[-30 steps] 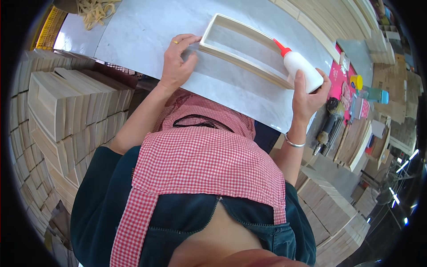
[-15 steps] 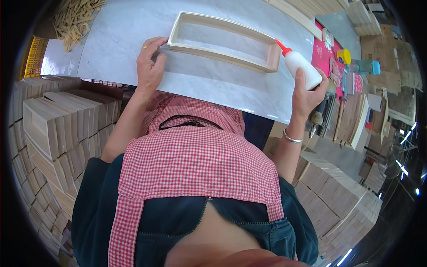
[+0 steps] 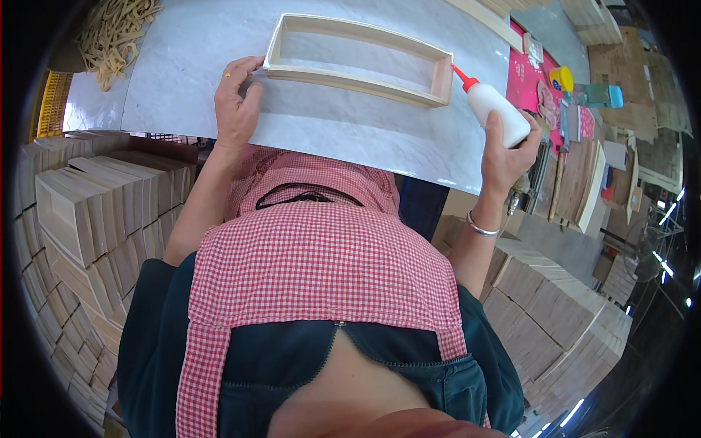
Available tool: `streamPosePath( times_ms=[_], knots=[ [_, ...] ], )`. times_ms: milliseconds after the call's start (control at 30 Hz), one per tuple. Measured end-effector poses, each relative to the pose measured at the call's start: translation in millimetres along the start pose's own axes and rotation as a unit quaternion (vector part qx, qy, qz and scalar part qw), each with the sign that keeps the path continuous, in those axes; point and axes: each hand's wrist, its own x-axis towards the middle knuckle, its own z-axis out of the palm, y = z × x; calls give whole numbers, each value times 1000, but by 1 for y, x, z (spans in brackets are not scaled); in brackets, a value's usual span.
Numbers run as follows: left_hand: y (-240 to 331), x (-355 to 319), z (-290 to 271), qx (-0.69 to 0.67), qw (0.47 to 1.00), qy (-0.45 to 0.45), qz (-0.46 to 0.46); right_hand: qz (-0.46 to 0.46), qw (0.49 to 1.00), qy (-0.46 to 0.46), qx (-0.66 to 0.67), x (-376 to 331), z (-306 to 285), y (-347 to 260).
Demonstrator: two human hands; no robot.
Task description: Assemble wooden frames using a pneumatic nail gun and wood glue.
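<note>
Head view, looking down past the person's checked apron: the biggest thing in front of me is the desk (image 3: 197,80), a pale grey, marbled top with a glossy surface. At its left, lower down, a stack of wooden pieces (image 3: 95,208) rises in close rows.

On the desk, toward its far side, lies the wooden frame (image 3: 358,86), and it draws my eye most. It's a long, narrow rectangle with thin, shallow walls of pale, bare wood, and the grey top shows right through the middle. Its rim looks almost white along the left end and the far side, while the inside of the right end is a warmer, pinkish tan. It sits slightly askew, the right end nearer the person than the left. The long sides seem a little bowed, though I can't tell whether that's only the lens.

Beside its near left corner is the left hand (image 3: 237,109), loosely curled, thumb apart, gripping nothing; the fingertips reach the corner. The right hand (image 3: 509,157) is wrapped around a squeeze bottle (image 3: 505,113), plump, smooth and white, tilted toward the frame. Smallest of all, its tapering red nozzle (image 3: 465,79) points at the right end, touching it or just beside.
</note>
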Motion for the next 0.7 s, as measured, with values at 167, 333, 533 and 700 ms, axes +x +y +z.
streamPosePath(
  times_ms=[167,333,533,700],
  knots=[
    [-3,1,1,-4,1000,0,4,22,1000,-9,-12,-20,-17,-10],
    [-2,1,0,-2,1000,3,0,38,999,-22,-8,-38,-32,-16],
    [-7,1,-1,26,999,23,33,153,979,-62,118,-51,-15,-45],
    [-5,0,5,10,999,38,34,48,971,-164,164,-68,54,-71]
  ],
)
